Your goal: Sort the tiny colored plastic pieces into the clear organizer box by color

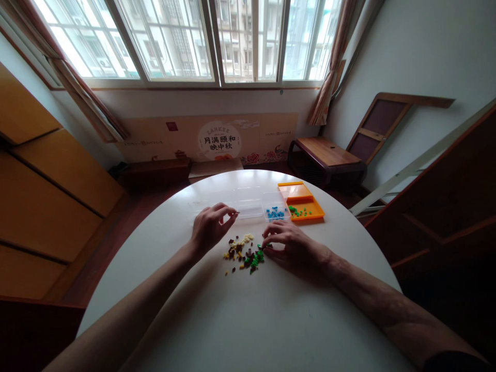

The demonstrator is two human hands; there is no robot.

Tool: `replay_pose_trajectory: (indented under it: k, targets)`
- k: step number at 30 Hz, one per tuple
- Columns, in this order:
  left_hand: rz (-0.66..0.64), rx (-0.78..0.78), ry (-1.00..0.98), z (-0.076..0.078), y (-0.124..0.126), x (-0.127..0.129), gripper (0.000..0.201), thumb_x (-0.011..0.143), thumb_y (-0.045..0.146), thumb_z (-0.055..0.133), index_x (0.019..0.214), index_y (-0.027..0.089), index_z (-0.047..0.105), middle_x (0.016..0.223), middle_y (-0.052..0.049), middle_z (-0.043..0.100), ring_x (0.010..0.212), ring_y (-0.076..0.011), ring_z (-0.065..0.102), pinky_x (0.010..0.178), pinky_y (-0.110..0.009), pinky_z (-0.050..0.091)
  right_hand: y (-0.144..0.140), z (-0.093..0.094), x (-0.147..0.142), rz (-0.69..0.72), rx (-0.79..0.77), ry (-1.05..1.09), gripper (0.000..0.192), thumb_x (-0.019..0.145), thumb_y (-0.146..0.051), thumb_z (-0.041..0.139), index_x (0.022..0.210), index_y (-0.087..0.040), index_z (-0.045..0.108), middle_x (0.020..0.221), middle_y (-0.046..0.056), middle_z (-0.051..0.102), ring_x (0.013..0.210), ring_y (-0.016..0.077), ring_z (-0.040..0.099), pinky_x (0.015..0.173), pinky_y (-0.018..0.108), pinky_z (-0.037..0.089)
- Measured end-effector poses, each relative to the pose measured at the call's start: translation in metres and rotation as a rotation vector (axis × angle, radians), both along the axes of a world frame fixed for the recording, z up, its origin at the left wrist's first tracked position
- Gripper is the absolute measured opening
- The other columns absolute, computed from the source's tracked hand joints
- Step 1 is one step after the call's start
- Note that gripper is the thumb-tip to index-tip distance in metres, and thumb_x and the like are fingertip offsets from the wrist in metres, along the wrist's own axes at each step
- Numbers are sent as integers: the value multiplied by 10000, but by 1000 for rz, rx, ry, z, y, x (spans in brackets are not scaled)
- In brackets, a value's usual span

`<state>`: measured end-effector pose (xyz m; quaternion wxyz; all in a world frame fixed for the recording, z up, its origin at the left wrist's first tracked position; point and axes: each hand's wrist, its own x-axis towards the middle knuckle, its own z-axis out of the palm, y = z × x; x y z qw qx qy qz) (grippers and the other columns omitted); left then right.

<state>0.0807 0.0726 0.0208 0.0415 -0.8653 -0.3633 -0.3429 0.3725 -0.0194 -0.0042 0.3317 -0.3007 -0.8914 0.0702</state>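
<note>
Mixed small bricks (244, 253) are heaped on the white table (248, 320) between both hands. Right hand (289, 247) is pinched on a green piece at the heap's edge; left hand (211, 226) is held with fingertips pressed together, contents not discernible. A clear sorting box (248, 204) is kept just behind, within reach.

Bright barred windows (186, 41) with tied curtains (89, 103) — white walls, a low wooden bench (325, 152).

I see a heap of small pieces (244, 253) on the table (248, 320), between both hands; behind it a divided box (248, 205), a tray (302, 201) to its right (touching).
</note>
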Motion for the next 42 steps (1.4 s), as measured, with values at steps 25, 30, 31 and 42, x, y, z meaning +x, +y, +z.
replay_pose_trajectory:
  k: [25,30,31,42]
  targets:
    - [-400,-73,-32,-23,-17,28,229,1036,455,742,1072,247,831,994,-64,809,832,-169,742,811,-321,589,7,-11,6,-159,134,123,37,1066,-234,714,1045,-226,744,905,24,802,825,190,707,826,332,543]
    - [-460,-29,-72,-24,-17,32,174,1023,415,775,1070,257,831,982,-41,811,831,-152,745,802,-303,573,11,-16,5,-125,177,128,15,1053,-239,740,1039,-239,737,907,8,811,814,187,713,834,338,546]
    - [-473,-23,-66,-24,-17,32,147,1030,391,769,1069,264,832,979,-33,812,823,-145,744,800,-299,568,11,-17,5,-119,174,130,11,1053,-238,741,1045,-243,736,911,7,813,818,189,716,838,342,550]
    - [-278,36,-68,-23,-8,29,146,1038,355,731,985,272,839,947,-5,827,746,-133,729,804,-326,515,7,-13,3,-224,150,136,76,1022,-295,761,1035,-241,709,830,10,752,783,200,691,816,358,528]
